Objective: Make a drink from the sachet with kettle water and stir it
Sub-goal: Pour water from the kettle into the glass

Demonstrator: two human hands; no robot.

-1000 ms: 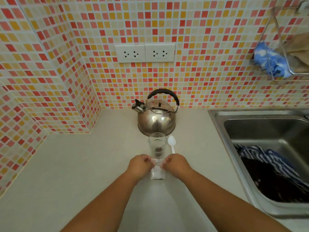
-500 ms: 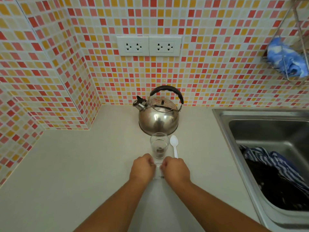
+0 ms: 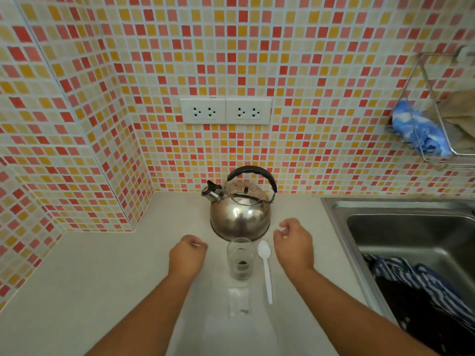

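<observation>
A steel kettle [image 3: 240, 215] with a black handle stands at the back of the counter. Just in front of it is a clear glass [image 3: 240, 259] with dark powder at its bottom. A white plastic spoon [image 3: 266, 268] lies to the right of the glass. The clear sachet [image 3: 239, 301] lies flat on the counter in front of the glass, with no hand on it. My left hand [image 3: 187, 254] hovers left of the glass, fingers loosely curled and holding nothing. My right hand [image 3: 294, 242] hovers right of the spoon, near the kettle, fingers apart and holding nothing.
A steel sink [image 3: 411, 227] at the right holds a striped blue cloth [image 3: 411, 276]. A wire rack [image 3: 437, 140] on the tiled wall holds a blue cloth. Two wall sockets [image 3: 225, 111] sit above the kettle. The tiled wall corner closes in the counter at the left.
Both hands held the sachet together in front of the glass; they have let it go onto the counter and moved apart, left hand to the left, right hand to the right and forward.
</observation>
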